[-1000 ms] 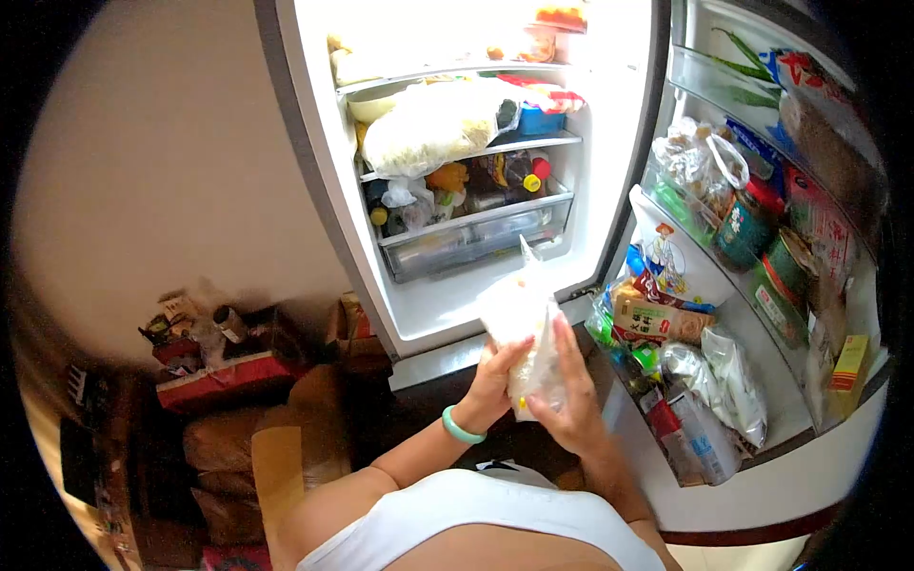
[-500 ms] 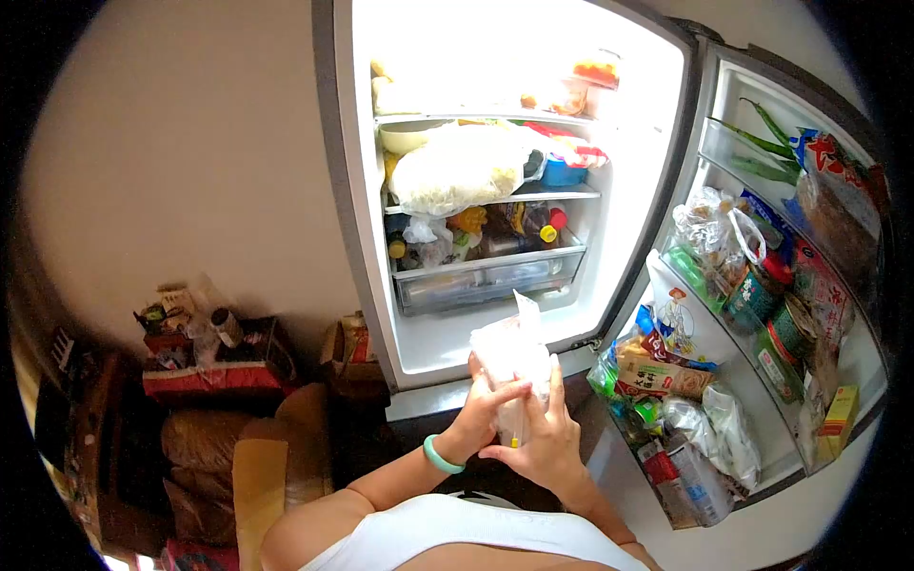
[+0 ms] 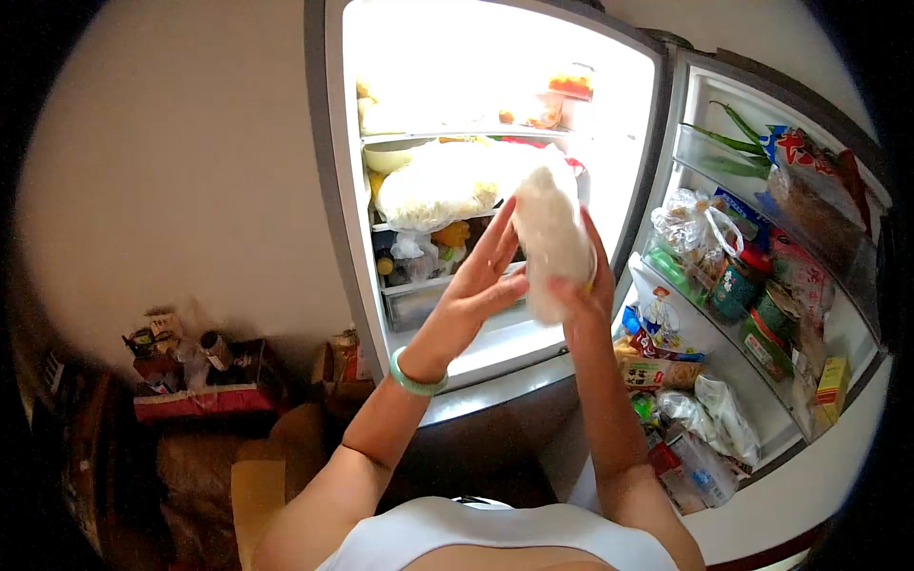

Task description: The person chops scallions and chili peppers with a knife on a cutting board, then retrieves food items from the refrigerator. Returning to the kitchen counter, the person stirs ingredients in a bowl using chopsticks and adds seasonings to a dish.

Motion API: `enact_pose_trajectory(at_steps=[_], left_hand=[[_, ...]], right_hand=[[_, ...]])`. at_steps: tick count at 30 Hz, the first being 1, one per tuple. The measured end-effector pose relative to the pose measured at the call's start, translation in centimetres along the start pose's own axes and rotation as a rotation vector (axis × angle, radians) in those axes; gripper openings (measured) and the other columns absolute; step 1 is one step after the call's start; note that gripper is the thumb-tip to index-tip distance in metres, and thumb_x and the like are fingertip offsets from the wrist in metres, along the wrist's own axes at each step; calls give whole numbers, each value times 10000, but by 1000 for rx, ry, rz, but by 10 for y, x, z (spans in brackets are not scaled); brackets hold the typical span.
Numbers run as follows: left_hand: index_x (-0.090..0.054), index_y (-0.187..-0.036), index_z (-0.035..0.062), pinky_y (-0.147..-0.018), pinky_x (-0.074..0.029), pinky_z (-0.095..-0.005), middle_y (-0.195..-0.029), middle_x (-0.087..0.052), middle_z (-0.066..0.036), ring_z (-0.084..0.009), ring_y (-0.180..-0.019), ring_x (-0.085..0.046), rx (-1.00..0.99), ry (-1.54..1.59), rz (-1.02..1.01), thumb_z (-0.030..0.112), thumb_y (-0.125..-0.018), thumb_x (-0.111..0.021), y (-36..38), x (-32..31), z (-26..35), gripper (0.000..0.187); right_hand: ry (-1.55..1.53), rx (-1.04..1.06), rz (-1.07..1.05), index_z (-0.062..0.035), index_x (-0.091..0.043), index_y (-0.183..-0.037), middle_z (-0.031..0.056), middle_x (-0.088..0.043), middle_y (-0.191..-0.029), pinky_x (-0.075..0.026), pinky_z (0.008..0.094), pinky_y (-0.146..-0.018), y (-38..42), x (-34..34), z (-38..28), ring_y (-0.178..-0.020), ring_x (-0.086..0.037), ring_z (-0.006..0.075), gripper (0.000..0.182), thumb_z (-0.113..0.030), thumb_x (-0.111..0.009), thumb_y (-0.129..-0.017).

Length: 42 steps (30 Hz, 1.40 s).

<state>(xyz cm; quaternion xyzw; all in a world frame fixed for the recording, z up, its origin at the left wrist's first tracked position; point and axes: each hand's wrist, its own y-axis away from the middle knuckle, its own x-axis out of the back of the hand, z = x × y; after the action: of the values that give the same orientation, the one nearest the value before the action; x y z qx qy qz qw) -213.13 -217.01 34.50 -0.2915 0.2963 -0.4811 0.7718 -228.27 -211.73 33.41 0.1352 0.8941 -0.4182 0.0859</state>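
Observation:
A long, whitish plastic-wrapped package (image 3: 550,228) is held up between both hands in front of the open fridge (image 3: 328,190). What is inside it cannot be made out. On its left side, my left hand (image 3: 481,285) rests with long fingers against it and the thumb near its lower part. My right hand (image 3: 592,290) grips the right side and lower end, slightly blurred. Just behind lies a large clear bag of pale food (image 3: 438,186) on the middle shelf, partly covered by the package.
Bottles and bags fill the lower shelf, above a clear drawer (image 3: 419,306). The swung-out fridge door (image 3: 681,86) at the right carries jars (image 3: 738,285), green peppers (image 3: 733,143) and several bags. A box of items (image 3: 205,404) stands at the left by the wall.
Both hands have lifted the package upward and forward, from below the drawer to the height of the middle shelf. The left hand now lies along its side. The view has shifted slightly.

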Motion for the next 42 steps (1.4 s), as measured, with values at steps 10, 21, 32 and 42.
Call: enact_pose_trajectory(at_steps=[10,21,32,42], left_hand=[[-354,-1399,55,-1045,-406,-417,-1396,-411,-139,-279,-1266,-457,266,-206,159,145,-855,-666,67,19,-3,633],[-487,-1276,30,-961,-444,-351,-1215,-552,-112,-204,-1086,-549,436,-242,427,68,-847,-611,150,38,-17,449],[-546,-1200,18,-941,-449,-329,-1100,-611,-101,-188,-1040,-572,461,-177,470,36,-830,-586,150,21,-37,373],[-563,-1153,-20,-875,-462,-315,-1031,-639,-108,-173,-939,-592,483,-175,560,47,-843,-576,160,29,-57,317]], right_hand=[[455,71,80,-2,-453,-1341,175,-626,-1051,-537,278,-717,-175,-51,19,-864,-638,196,750,-68,-733,-648],[634,-96,94,86,-628,-736,238,-656,-714,-541,382,-715,-315,-74,59,-708,-676,317,402,-275,-767,-626],[869,110,11,84,-624,-696,228,-649,-675,-542,388,-697,-303,-74,76,-682,-671,330,347,-241,-738,-652],[1053,355,-33,82,-621,-660,219,-643,-641,-544,394,-681,-210,-35,42,-658,-665,343,306,-210,-711,-676]])
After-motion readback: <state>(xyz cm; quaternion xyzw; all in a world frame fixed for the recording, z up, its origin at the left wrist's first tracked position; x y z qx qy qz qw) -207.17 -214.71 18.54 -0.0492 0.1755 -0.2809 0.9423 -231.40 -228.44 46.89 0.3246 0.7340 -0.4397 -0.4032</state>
